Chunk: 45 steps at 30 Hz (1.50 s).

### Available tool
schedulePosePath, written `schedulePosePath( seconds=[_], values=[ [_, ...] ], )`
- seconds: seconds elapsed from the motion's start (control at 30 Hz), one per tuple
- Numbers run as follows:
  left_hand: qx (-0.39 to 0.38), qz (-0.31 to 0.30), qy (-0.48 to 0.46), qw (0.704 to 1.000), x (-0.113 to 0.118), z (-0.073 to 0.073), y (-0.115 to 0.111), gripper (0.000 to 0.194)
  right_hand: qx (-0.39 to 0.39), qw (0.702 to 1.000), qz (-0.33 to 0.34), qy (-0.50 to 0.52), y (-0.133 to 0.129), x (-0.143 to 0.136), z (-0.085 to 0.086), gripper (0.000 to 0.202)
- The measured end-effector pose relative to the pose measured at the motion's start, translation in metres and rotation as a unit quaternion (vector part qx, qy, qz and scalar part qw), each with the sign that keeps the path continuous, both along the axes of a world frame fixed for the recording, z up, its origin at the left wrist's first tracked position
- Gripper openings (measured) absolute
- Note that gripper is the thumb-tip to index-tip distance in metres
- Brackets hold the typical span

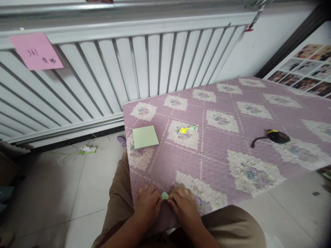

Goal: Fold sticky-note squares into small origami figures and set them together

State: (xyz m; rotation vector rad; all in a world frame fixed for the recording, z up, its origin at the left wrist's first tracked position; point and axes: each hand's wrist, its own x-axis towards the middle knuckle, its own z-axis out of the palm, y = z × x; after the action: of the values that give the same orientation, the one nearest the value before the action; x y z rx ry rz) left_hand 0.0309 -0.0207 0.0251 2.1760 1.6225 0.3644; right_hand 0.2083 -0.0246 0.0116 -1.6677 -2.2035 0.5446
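Note:
Between my two hands, close to the table's near edge, is a small folded piece of green paper (164,195). Fingers of my left hand (148,203) pinch its left side. My right hand (184,203) is closed on the right side of the same paper. Only the paper's peaked middle shows, as my fingers cover the rest. Farther back on the cloth lie a small yellow folded paper (184,130) and a pale green folded paper (193,127), side by side. A pad of light green square paper (145,137) rests at the table's left edge.
A purple flowered cloth (181,158) covers the table. A black and yellow object with a short curved tail (278,136) lies at the right. Behind stands a white radiator (155,65) bearing a pink note (36,51). A power strip (88,150) is on the floor.

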Motion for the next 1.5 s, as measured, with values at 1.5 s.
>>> schedulePosePath(
  seconds=[1.5],
  values=[
    [-0.166, -0.117, 0.155, 0.967, 0.007, 0.041, 0.063, 0.01, 0.003, 0.989, -0.083, -0.119, 0.007, -0.017, 0.014, 0.016]
  ],
)
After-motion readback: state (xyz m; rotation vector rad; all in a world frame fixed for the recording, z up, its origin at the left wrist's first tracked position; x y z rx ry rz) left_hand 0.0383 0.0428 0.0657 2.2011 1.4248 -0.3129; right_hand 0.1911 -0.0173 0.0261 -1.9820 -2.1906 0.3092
